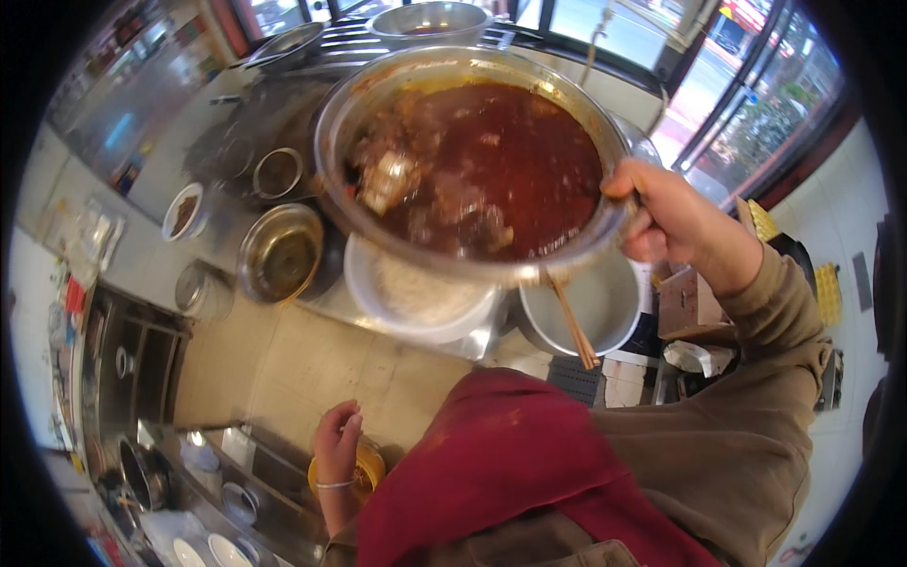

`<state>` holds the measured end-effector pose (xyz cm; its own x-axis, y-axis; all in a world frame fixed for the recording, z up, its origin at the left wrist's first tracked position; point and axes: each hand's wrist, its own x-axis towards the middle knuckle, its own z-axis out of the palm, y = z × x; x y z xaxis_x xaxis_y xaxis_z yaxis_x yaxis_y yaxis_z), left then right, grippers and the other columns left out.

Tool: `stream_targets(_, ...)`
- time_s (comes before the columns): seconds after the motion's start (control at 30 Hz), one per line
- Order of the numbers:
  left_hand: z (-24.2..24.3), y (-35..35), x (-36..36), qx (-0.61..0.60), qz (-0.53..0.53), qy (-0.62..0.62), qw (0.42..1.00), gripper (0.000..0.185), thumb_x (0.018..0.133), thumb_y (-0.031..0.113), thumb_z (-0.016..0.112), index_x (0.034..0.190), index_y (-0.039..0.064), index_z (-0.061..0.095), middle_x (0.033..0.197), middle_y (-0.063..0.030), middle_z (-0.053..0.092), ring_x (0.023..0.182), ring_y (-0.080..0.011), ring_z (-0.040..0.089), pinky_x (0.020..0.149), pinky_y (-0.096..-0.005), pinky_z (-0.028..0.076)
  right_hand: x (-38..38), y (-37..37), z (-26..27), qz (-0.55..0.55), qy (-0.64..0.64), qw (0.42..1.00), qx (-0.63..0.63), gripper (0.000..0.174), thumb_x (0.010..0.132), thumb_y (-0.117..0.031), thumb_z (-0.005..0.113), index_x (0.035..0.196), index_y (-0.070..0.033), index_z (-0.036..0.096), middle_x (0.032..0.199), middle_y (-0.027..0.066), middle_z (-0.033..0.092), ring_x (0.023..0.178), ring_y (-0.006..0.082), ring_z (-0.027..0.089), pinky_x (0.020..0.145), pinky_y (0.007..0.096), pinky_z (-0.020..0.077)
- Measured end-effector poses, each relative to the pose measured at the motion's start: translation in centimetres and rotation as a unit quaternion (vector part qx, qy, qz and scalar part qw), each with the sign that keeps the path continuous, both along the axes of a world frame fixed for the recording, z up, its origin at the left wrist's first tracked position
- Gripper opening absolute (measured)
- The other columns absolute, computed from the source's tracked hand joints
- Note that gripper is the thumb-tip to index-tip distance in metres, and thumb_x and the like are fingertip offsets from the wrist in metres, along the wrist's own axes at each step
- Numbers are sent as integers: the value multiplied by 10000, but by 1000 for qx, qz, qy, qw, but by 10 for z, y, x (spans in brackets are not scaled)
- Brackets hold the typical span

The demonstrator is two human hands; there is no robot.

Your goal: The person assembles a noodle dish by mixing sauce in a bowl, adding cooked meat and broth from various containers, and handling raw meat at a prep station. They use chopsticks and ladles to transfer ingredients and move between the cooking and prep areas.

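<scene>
My right hand (662, 207) grips the right rim of a large metal basin (560, 268), which is raised above the counter. Dark red-brown broth (524, 163) fills much of it, and pieces of meat (388, 177) lie toward its left and near side. Under the basin's near edge, a white tub (425, 298) with pale contents is partly hidden. A light round pot (616, 312) stands beside it, with wooden chopsticks (574, 327) across its opening. Low at my side, my left hand (339, 439) holds nothing; its fingers are loosely bent above a yellow bucket (372, 466).
A metal bowl of liquid (280, 255), a small bowl of brown food (186, 211) and a lidded jar (203, 290) stand left. Another metal basin (429, 27) sits on a rack near the window. A cardboard box (691, 305) is at right. Steel shelving (134, 354) borders the tiled floor (283, 354).
</scene>
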<state>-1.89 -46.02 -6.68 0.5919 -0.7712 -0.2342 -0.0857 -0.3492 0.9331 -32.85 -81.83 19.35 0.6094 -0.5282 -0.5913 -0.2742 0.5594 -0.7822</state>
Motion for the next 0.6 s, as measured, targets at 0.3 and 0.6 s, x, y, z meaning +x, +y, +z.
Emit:
stream_targets(0.3,52,94,10,-101,180,-59,977,282,943,153,558,1171,-7,600,1072,-34,627,945,-122,590,839,-254,470,107,140,-29,223,22,974,38,223,881,-234,473,727,-79,430,534,10,360,402,77,278,382,228,194)
stream_targets(0.6,69,178,13,-349,234,89,903,452,1021,317,420,1256,-57,516,1161,-106,608,1047,-169,569,930,-307,432,179,236,-114,324,66,944,-15,296,883,-223,463,671,-21,507,494,9,382,394,83,298,383,250,194)
